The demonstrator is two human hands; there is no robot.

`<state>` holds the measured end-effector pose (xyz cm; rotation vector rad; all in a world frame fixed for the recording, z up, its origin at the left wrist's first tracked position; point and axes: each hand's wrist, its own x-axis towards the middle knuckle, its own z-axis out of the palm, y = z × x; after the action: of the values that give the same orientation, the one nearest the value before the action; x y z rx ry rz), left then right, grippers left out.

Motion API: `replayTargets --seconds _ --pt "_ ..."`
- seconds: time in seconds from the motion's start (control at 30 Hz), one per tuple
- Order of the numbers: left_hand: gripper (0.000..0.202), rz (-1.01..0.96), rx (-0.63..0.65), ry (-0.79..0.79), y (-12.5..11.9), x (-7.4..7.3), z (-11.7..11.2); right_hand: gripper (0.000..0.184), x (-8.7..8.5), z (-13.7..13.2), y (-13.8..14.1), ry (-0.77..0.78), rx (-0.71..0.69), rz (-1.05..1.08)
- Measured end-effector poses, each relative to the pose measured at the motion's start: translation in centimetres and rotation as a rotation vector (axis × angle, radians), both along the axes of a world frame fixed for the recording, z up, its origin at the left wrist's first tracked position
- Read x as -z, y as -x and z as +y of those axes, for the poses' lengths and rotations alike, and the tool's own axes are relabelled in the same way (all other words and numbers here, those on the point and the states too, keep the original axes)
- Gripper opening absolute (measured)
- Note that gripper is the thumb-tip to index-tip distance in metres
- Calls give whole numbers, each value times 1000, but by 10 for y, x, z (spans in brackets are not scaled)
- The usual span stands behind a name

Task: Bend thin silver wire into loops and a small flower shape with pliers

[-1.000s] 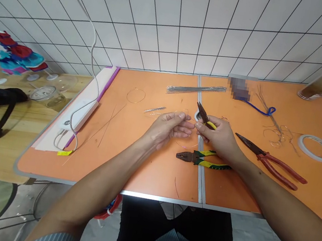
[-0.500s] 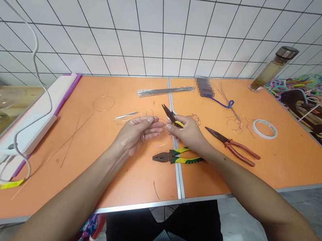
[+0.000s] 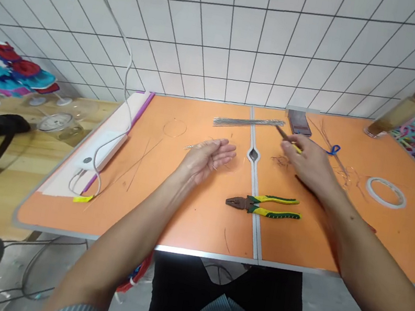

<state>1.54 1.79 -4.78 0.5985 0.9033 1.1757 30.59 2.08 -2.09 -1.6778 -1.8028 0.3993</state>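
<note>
My left hand (image 3: pixel 209 158) hovers over the orange table (image 3: pixel 182 210) with its palm up and fingers loosely apart; a thin wire seems to lie across the fingers. My right hand (image 3: pixel 307 164), blurred by motion, is over the right half of the table and grips small yellow-handled pliers (image 3: pixel 287 140) whose tip points up and left toward a bundle of straight steel wires (image 3: pixel 250 123). Green-and-yellow combination pliers (image 3: pixel 263 205) lie flat on the table in front of both hands.
A tape roll (image 3: pixel 386 191), loose wire loops (image 3: pixel 174 127), a dark phone (image 3: pixel 299 122) and a glass bottle (image 3: pixel 408 109) are on the table. A white power strip (image 3: pixel 101 148) with its cord lies at the left. Red-handled pliers are mostly hidden behind my right arm.
My hands have come apart. The right hand has moved right and away with the small pliers; the left hand has opened, palm up. The camera view also swung back to the left.
</note>
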Motion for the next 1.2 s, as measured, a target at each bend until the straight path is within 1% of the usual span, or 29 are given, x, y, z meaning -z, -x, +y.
replayTargets --seconds 0.07,0.17,0.27,0.3,0.37,0.43,0.5,0.53,0.57,0.63,0.73,0.77,0.83,0.93,1.07,1.2 --pt "20 -29 -54 -47 11 -3 8 51 -1 15 -24 40 119 -254" --pt "19 -28 -148 -100 28 -5 18 57 7 33 -48 174 192 -474" --pt "14 -29 -182 -96 39 -3 26 67 17 42 -57 234 196 -552" --pt "13 -24 -187 -89 41 -2 28 68 18 43 -58 244 193 -566" --pt "12 -11 -192 -82 43 -1 29 63 17 44 -57 264 182 -587" --pt "13 -5 -192 -87 44 0 29 54 11 42 -51 251 174 -600" --pt "14 -10 -191 -97 45 -1 29 46 4 38 -36 169 159 -602" --pt "15 -16 -189 -101 46 -1 29 44 1 35 -24 98 137 -596" --pt "15 -24 -186 -105 47 -2 29 42 0 32 -10 38 83 -570" --pt "17 -47 -175 -112 49 -3 30 32 1 27 25 18 -75 -518" --pt "20 -72 -159 -106 53 -5 31 19 12 21 82 77 -372 -425" --pt "21 -75 -157 -100 54 -5 32 17 16 21 99 94 -424 -423" --pt "22 -79 -159 -93 56 -5 33 15 24 23 125 124 -444 -441" --pt "23 -89 -177 -101 59 -4 34 18 32 31 147 141 -405 -473" --pt "23 -103 -186 -119 63 -5 35 25 38 40 157 193 -386 -537" --pt "23 -111 -204 -109 66 -9 35 29 41 38 162 224 -402 -585"
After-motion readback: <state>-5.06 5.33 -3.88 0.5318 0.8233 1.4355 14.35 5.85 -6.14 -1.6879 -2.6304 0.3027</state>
